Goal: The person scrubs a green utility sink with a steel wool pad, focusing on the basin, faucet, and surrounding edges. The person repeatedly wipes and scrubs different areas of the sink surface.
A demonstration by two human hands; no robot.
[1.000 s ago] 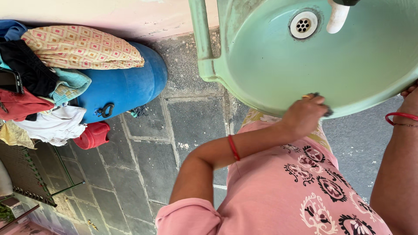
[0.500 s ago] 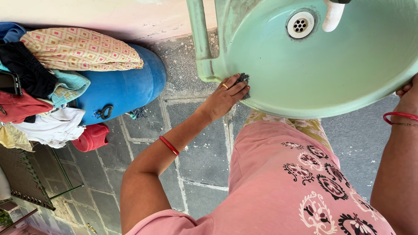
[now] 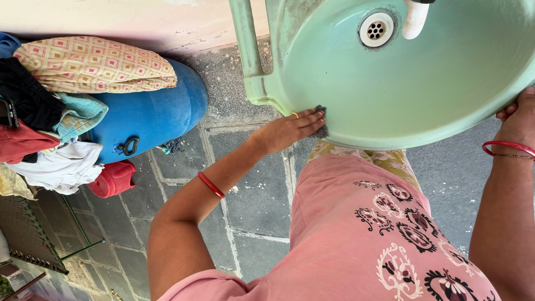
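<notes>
We pressed a dark scrub pad (image 3: pixel 320 120) under our left hand (image 3: pixel 287 131) against the green sink (image 3: pixel 446 83) rim — grime remained — right hand (image 3: pixel 518 120) clasping the far edge.

The left hand (image 3: pixel 287 131) presses a dark scrub pad (image 3: pixel 320 120) against the rim of the green basin (image 3: pixel 401 83); the right hand (image 3: pixel 518 117) grips its opposite edge.

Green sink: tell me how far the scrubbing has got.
Done: the sink bowl looks mostly clean. In hand: the left hand presses a dark scrub pad on its front rim; the right hand steadies the edge. Left: grime around the drain.
</notes>
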